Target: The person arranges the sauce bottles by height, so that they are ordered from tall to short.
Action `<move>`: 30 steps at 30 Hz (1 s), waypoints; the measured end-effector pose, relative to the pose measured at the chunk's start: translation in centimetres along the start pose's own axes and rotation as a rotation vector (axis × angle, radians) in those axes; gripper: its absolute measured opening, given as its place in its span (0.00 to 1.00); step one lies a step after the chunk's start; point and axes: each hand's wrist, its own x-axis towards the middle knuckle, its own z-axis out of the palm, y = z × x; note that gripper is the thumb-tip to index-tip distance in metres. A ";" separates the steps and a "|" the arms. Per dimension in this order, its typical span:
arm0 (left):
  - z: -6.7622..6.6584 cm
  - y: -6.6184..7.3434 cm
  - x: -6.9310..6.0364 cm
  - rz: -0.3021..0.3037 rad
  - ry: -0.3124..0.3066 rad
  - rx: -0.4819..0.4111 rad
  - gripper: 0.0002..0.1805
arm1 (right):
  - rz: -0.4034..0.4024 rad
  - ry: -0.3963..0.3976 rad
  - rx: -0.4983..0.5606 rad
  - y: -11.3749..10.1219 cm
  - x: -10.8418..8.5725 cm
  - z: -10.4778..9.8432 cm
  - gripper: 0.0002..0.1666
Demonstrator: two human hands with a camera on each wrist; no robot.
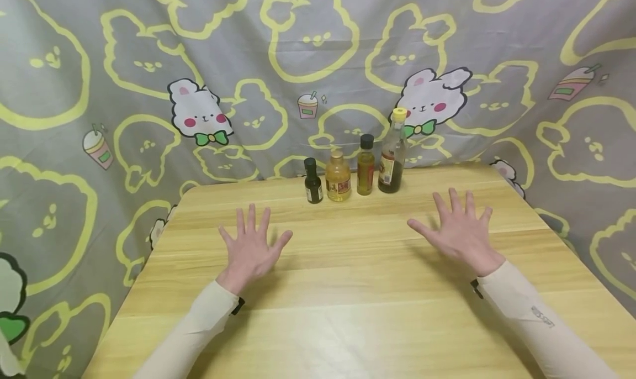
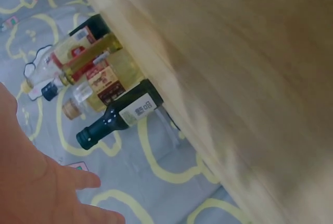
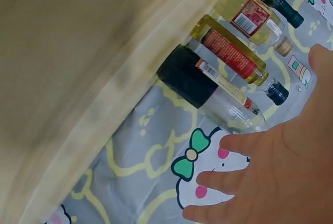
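Note:
Both hands hover over the table with fingers spread and hold nothing. My left hand point(image 1: 249, 254) is left of centre, palm down, and my right hand point(image 1: 462, 232) is on the right side. Beyond them, several bottles stand upright in a row near the back edge. From left to right come a small dark bottle point(image 1: 313, 188) with a black cap, a round bottle of pale yellow liquid point(image 1: 338, 177), a slim oil bottle point(image 1: 365, 169) with a black cap, and a tall bottle of dark liquid point(image 1: 391, 166) with a yellow cap. Neither hand touches them.
The light wooden table point(image 1: 343, 290) fills the lower view. Right behind the bottles hangs a grey curtain point(image 1: 288, 108) with yellow outlines and cartoon bears, which also runs along both sides. Dark bands show at both wrists.

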 end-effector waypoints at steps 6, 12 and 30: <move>0.5 -0.2 -0.2 -0.009 -0.029 0.024 0.53 | -0.018 -0.009 -0.021 0.2 0.2 0.5 0.64; 0.6 -0.2 -0.1 -0.013 -0.031 0.022 0.53 | -0.033 0.012 -0.027 0.1 0.4 0.7 0.64; -1.0 -0.3 -0.7 -0.126 -0.027 -0.080 0.54 | 0.127 0.060 0.086 0.8 0.1 0.1 0.64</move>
